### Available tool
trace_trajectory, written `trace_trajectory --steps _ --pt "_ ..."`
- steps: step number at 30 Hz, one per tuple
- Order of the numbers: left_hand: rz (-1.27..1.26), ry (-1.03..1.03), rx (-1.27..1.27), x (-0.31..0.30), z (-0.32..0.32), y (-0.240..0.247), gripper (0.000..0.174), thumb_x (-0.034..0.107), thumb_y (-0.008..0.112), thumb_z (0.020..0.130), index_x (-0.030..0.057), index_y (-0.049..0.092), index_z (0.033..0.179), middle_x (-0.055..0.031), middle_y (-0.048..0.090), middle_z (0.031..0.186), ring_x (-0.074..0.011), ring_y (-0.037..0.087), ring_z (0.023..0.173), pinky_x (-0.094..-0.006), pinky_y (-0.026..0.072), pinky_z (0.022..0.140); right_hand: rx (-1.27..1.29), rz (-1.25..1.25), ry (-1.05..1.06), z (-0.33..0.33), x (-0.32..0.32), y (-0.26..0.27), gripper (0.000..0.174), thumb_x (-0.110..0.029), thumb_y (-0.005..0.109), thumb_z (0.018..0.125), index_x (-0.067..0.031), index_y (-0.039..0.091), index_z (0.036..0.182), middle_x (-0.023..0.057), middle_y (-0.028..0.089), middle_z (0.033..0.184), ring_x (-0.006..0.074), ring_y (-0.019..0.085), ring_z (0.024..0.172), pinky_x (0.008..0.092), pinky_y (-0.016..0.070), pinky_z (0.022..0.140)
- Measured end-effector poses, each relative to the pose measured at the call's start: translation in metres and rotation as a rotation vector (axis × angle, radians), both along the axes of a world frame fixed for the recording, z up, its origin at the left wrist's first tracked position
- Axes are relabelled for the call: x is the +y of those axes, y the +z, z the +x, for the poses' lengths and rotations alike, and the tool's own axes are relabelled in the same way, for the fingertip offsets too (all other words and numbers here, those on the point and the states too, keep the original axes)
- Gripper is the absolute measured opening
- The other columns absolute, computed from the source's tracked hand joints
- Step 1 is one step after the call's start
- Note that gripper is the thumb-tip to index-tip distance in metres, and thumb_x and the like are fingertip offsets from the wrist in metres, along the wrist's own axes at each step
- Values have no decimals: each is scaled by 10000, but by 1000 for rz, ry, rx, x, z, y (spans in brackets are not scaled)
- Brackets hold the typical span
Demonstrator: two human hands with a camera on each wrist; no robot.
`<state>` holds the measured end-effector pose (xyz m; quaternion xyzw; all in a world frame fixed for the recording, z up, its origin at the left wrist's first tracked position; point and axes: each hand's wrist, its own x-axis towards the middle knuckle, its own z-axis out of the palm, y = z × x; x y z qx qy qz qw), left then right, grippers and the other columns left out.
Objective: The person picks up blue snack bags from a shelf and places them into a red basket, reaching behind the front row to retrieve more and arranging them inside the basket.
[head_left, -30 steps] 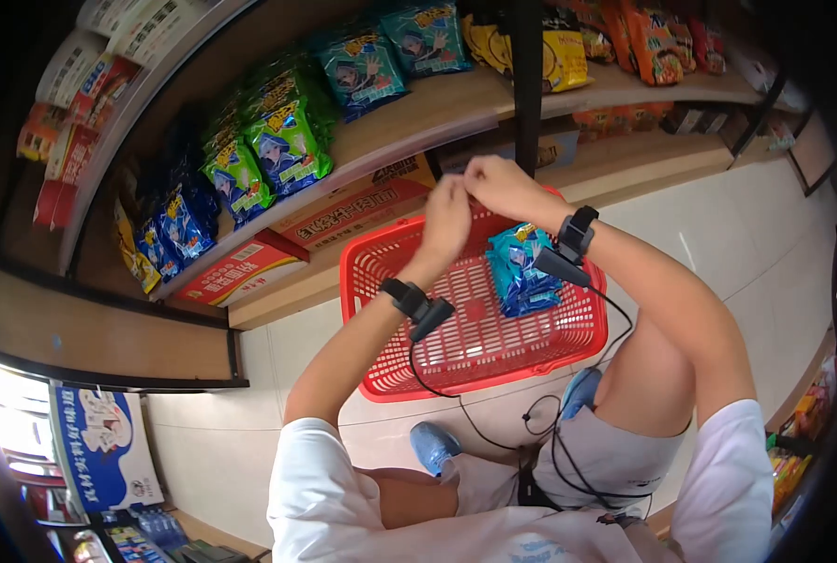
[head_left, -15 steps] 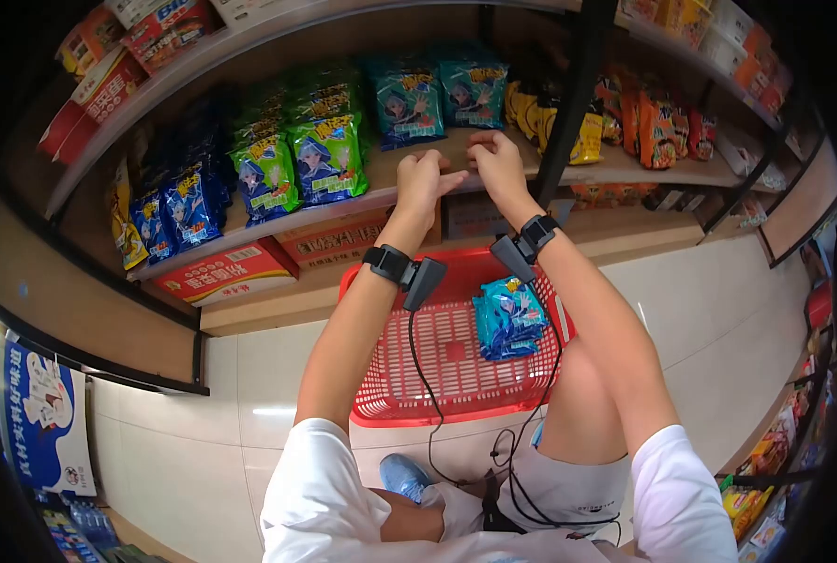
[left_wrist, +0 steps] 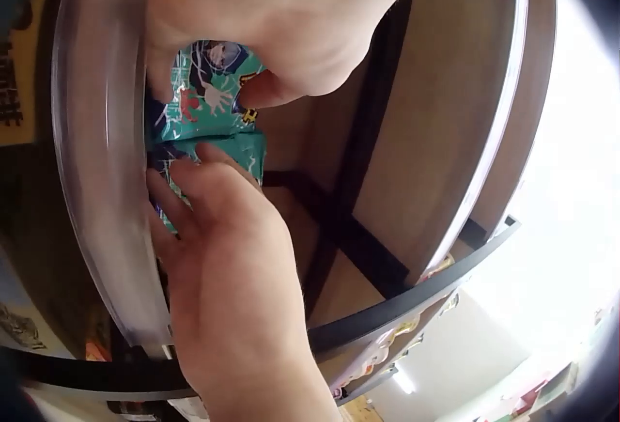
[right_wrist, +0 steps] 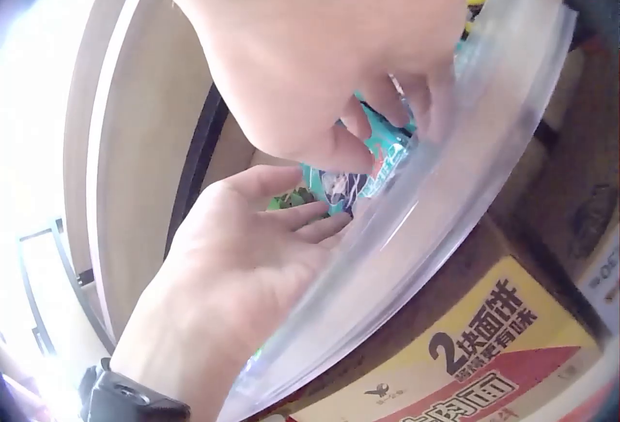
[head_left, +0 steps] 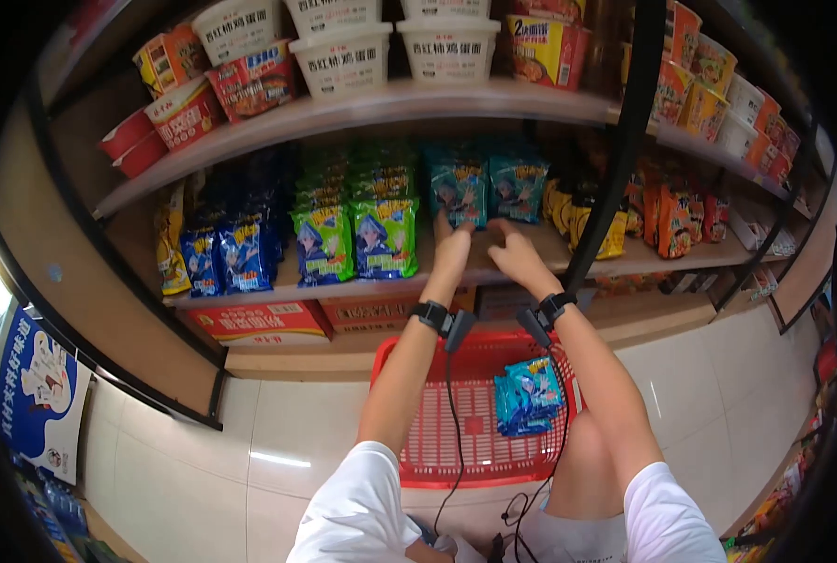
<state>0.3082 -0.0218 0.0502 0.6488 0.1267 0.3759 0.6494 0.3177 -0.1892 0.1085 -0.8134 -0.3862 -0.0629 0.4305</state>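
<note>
Teal snack packets [head_left: 458, 192] stand in two rows on the middle shelf. My left hand [head_left: 451, 253] reaches to the front packet of the left row, its fingers right at the lower edge. In the right wrist view that hand [right_wrist: 242, 248] shows its palm, fingers extended under a teal packet [right_wrist: 339, 187]. Just to the right, my right hand [head_left: 523, 261] is in front of the right row, thumb and fingers parted. Its fingers [left_wrist: 184, 185] overlap the lower teal packet in the left wrist view. Below, a red basket [head_left: 479, 480] contains a small stack of teal packets [head_left: 528, 399].
Green packets [head_left: 385, 235] and blue packets [head_left: 247, 251] are left of the teal rows. A black post [head_left: 615, 169] rises to the right, near yellow packets [head_left: 601, 230]. Noodle tubs [head_left: 343, 61] line the shelf above. Cartons [head_left: 268, 322] sit underneath. Cables [head_left: 456, 422] hang from both wrists.
Both hands have moved from above the basket up to the shelf and in to the teal packets. The view has tilted up, showing more of the upper shelf. The stack in the basket stays put.
</note>
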Motion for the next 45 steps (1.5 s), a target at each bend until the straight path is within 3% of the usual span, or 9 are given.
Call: trace_trajectory --steps 4,7,10,17,21,25,28,34,45 --pt "239 280 30 -8 13 -6 759 132 600 864 22 249 1528 -177 529 1251 -246 617 1035 -335 532 871 90 -38 49 9 6 1 518 -175 587 788 -60 536 1291 307 620 1185 469 580 1130 462 468 951" --pt "-172 -141 -54 -4 -15 23 735 127 579 879 12 245 1523 -203 451 1354 -256 624 1044 -344 535 880 214 -4 69 8 11 3 553 -185 605 776 -66 535 1311 282 635 1157 413 626 1053 418 486 898" --pt "-156 -72 -9 -3 -10 17 708 137 572 887 -8 258 1505 -202 423 1380 -246 633 1013 -333 543 860 351 141 120 13 12 4 477 -140 616 805 -37 557 1266 186 651 1050 263 636 934 351 490 832" --pt "167 213 93 -46 -47 58 759 140 624 862 -75 236 1478 -336 312 1407 -483 397 1283 -441 314 1112 584 476 88 9 -2 18 285 -86 611 852 -4 532 1113 98 634 971 171 632 893 290 511 786" --pt "188 247 47 -55 -55 57 789 102 630 833 -105 220 1475 -233 305 1352 -343 537 1151 -350 542 901 545 506 104 8 -8 15 322 -84 650 827 15 532 1110 100 615 926 167 607 786 289 492 692" --pt "37 84 82 -70 -84 72 741 79 611 881 -128 203 1464 -195 298 1315 -273 621 1038 -310 587 835 556 486 143 4 -19 16 380 -79 661 826 31 502 1153 98 619 886 159 605 763 287 488 675" --pt "-78 -22 68 -72 -93 74 680 109 626 861 -107 296 1415 -196 301 1274 -219 608 902 -282 548 776 511 414 153 13 -25 6 515 -111 687 820 53 487 1265 163 634 1068 206 633 937 311 502 809" --pt "-302 -223 98 -62 -102 76 605 95 612 881 -58 329 1394 -169 508 1240 -277 663 1040 -353 552 902 364 310 188 21 -26 0 537 -116 682 833 43 493 1310 184 569 1295 278 555 1226 347 449 1006" --pt "-399 -196 50 -76 -112 91 717 138 648 892 48 171 1419 -185 480 1287 -289 634 1081 -388 533 916 282 306 253 3 -34 17 516 -114 701 830 24 525 1295 176 573 1319 283 492 1313 374 382 1082"
